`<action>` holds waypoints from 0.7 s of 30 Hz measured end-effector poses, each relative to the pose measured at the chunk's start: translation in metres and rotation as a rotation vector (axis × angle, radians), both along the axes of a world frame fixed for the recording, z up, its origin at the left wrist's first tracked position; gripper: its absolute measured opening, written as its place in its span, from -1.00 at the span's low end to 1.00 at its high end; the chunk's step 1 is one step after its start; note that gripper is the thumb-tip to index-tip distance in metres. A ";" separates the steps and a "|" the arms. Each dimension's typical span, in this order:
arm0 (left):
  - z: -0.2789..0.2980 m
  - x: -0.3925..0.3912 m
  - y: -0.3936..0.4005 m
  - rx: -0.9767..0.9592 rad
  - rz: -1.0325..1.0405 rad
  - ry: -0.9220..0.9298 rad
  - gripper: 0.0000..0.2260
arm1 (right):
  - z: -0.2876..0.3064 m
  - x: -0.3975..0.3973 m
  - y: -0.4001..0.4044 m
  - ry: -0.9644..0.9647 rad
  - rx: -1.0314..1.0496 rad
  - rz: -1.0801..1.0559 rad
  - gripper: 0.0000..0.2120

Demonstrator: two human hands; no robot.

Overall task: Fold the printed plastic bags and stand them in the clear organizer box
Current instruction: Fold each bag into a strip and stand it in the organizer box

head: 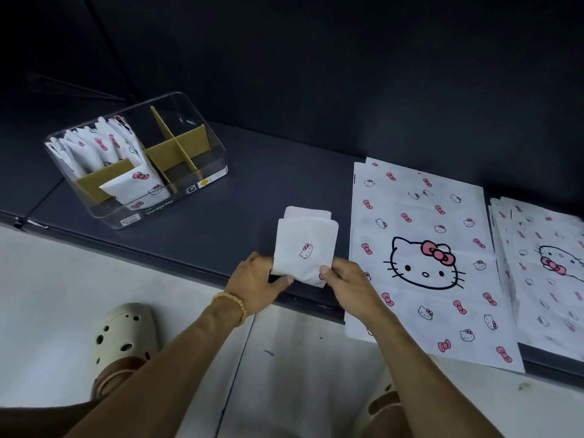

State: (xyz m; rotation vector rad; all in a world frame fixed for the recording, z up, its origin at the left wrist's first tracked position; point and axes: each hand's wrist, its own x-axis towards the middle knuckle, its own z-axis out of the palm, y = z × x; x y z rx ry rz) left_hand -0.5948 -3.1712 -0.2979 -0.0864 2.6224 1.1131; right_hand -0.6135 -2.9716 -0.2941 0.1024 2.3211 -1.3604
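1. the small folded white plastic bag with a pink-bowed cat print (305, 246) lies at the near edge of the dark matte surface (268, 172); the left hand (256, 279) and right hand (343, 278) each pinch a lower corner.
2. it looks feather-light, soft and slippery, likely to spring open; i judge it best gripped across the folded layers.
3. the clear plastic organizer box with tan cardboard dividers (202, 134) sits well to the left, with folded bags standing in its left compartments.
4. flat printed bags (423, 248) lie just right; pale floor below.
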 end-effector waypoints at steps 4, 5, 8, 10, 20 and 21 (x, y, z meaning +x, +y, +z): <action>-0.006 -0.006 0.004 -0.013 0.196 0.000 -0.66 | -0.007 -0.006 -0.011 0.040 0.066 -0.225 -0.82; -0.006 -0.009 0.007 -0.048 0.213 -0.006 -0.61 | -0.009 -0.008 -0.014 0.069 0.105 -0.278 -0.85; -0.007 -0.013 0.014 -0.125 0.277 -0.029 -0.54 | -0.015 -0.014 -0.024 0.088 0.191 -0.351 -0.94; -0.011 -0.014 0.014 -0.139 0.325 -0.053 -0.58 | -0.018 -0.019 -0.026 0.078 0.200 -0.351 -0.92; -0.017 -0.012 0.002 -0.267 0.270 0.042 -0.65 | -0.023 -0.042 -0.027 0.074 0.401 -0.190 -0.81; -0.018 -0.011 0.000 -0.315 0.200 0.132 -0.63 | -0.024 -0.042 -0.028 0.070 0.400 -0.203 -0.82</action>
